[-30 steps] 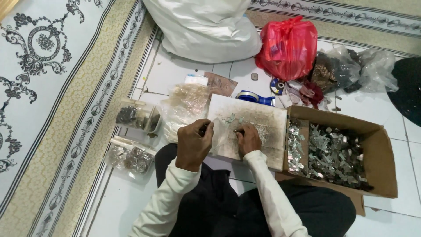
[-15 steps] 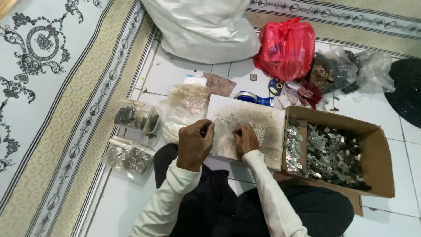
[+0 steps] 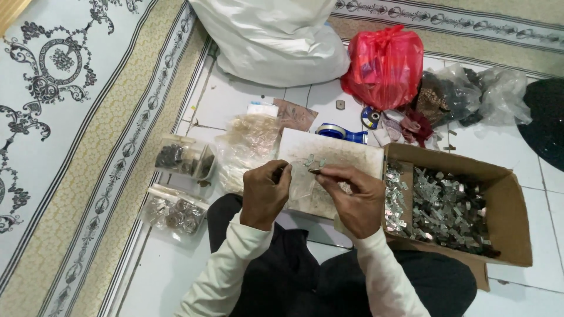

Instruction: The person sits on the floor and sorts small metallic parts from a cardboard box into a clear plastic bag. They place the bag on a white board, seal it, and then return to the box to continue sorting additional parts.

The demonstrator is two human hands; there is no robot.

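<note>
My left hand and my right hand meet over a worn white board resting on my lap. The fingertips of both hands pinch a small dark metal piece between them. A few small silvery pieces lie loose on the board just beyond my fingers. To the right an open cardboard box holds a heap of small silvery metal parts. Both arms wear cream long sleeves.
Two clear plastic tubs of small parts and a clear bag sit on the tiled floor at left. A white sack, red bag, blue tape dispenser and clear bags lie beyond. A patterned rug borders the left.
My hands have lifted slightly off the board and drawn together, now pinching a small piece between the fingertips. The box and the other things have stayed put.
</note>
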